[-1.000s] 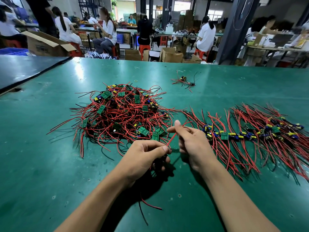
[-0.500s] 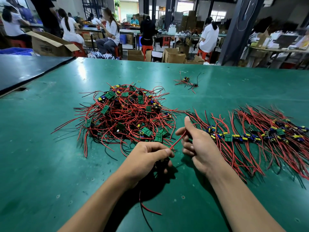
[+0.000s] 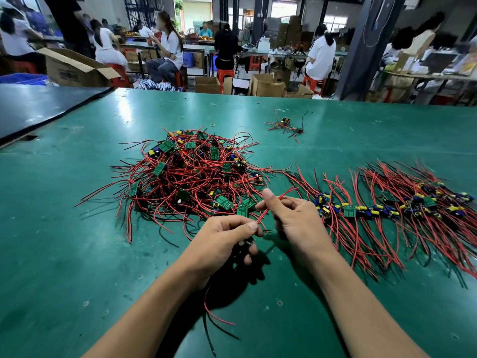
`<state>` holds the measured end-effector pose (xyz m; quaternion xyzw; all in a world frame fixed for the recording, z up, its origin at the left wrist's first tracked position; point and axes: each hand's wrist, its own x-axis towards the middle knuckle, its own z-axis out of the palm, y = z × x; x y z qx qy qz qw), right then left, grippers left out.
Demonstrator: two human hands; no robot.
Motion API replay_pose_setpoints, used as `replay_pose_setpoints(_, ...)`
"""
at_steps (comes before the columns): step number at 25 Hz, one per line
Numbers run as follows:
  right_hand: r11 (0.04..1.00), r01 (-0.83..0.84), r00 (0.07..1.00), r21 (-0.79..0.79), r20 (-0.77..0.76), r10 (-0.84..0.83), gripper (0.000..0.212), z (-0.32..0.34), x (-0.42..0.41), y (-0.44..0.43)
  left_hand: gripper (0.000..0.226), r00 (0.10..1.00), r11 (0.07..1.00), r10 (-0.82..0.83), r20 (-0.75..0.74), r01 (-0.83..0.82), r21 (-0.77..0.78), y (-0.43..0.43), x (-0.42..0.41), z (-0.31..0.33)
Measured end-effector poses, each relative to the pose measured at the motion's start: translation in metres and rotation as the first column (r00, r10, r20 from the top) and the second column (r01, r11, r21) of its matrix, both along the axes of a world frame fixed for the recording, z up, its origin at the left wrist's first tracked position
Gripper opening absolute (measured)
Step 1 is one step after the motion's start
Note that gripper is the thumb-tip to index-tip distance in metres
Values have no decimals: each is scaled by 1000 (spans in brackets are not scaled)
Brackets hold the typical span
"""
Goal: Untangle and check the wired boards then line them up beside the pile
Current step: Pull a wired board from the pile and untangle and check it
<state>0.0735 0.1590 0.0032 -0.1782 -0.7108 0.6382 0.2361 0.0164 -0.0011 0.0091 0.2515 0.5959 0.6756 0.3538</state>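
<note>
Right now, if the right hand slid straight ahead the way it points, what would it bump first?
Probably the tangled pile. The right hand points away and slightly left, toward the pile's near right edge. Depth is unclear, so it might pass above.

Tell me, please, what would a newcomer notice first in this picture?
First comes the pile of green boards tangled in red wires, in the middle of the green table. To its right lies a row of boards lined up side by side. In front, the left hand and the right hand pinch one red wire between them.
</note>
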Motion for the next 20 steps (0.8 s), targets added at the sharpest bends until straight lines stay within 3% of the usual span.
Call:
replay_pose_setpoints(5, 940, 63, 997, -336, -27, -76, 57, 8, 0, 3, 21, 998, 998, -67, 4, 67, -11, -1, 3, 4)
replay_pose_setpoints(8, 815, 35, 999, -578, 17, -30, 64, 14, 0, 6, 20, 996, 996, -89, -11, 89, -25, -2, 3, 5)
replay_pose_setpoints(13, 576, -138, 990, -806, -94, 105, 41, 23, 4, 7, 19, 998, 998, -68, -7, 68, -13, -3, 2, 2)
replay_pose_setpoints(14, 578, -136, 990, -805, -90, 107, 42, 23, 4, 5, 19, 999, 999, -36, 1, 36, -7, -3, 2, 0)
replay_pose_setpoints(15, 641, -111, 993, -759, -62, 99, 46, 21, 3, 3, 19, 1000, 1000, 6, 4, -6, -6, -2, 1, -1)
replay_pose_setpoints(17, 866, -55, 996, -496, 38, 85, 53, 15, 2, -5, 21, 996, 996, 87, -17, -88, -9, 0, 0, -4)
replay_pose_setpoints(18, 935, -52, 993, -352, 80, 86, 53, 11, 1, -11, 21, 993, 993, 116, -31, -117, -7, 2, 1, -6)
replay_pose_setpoints(20, 964, -105, 984, -246, 112, 135, 46, 6, 0, -23, 21, 987, 988, 153, -46, -153, 4, 3, 2, -7)
